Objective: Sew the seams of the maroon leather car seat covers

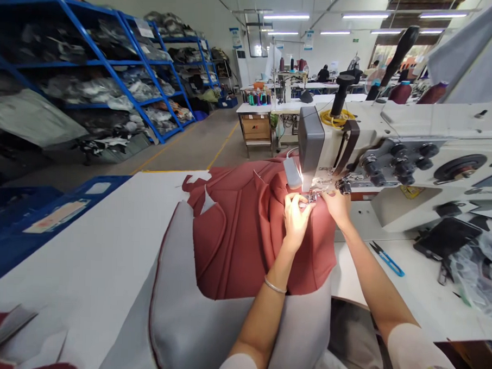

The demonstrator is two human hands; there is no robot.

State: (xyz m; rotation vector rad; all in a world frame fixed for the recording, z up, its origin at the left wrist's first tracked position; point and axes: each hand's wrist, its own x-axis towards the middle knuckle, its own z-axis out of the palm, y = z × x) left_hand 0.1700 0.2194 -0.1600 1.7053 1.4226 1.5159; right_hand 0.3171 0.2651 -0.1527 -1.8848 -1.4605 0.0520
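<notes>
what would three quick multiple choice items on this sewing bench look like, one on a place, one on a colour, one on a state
1. Where do the blue-handled snips lie?
A. on the table right of the right arm
B. on the red cover
C. on the blue shelves

2. What colour is the cover under the hands?
A. green
B. dark red
C. yellow

3. How is the left hand?
A. raised in the air
B. holding the snips
C. pressed flat on the cover by the needle

Answers: 1 A, they rest on the white table. 2 B, the panel is dark red. 3 C, its fingers lie on the cover beside the right hand.
</notes>
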